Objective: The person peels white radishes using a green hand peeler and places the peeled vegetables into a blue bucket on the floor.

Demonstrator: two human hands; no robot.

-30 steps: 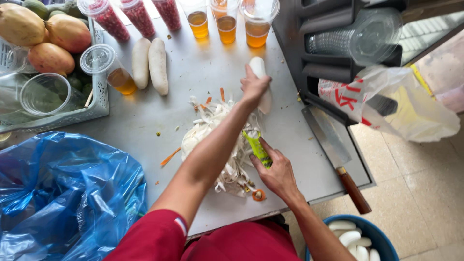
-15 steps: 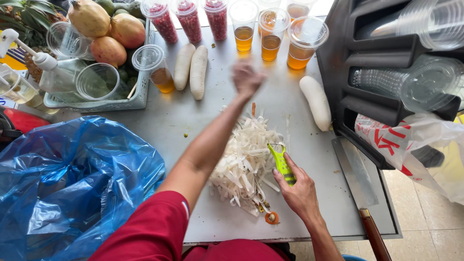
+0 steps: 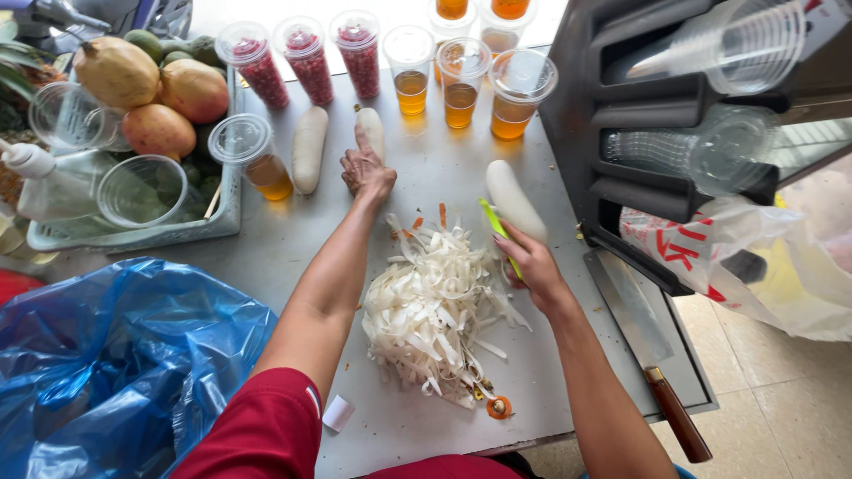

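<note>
Reaching farther up the frame now, left hand (image 3: pixel 366 170) fingers touch a pale, smooth peeled white root (image 3: pixel 372 130), lengthwise top-to-bottom; right hand (image 3: pixel 531 262) grips green peeler (image 3: pixel 499 234).

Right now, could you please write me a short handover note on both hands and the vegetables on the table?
Left hand: open, stretched out, fingers on the end of a peeled white root that lies beside another one.
Right hand: holds a green peeler, resting beside a third peeled root.
Pile of white peelings in the middle of the grey table; cleaver at the right edge.
Done: all three visible roots look peeled.
Left: the peelings lie uncleared; blue bag sits open at the left.
</note>
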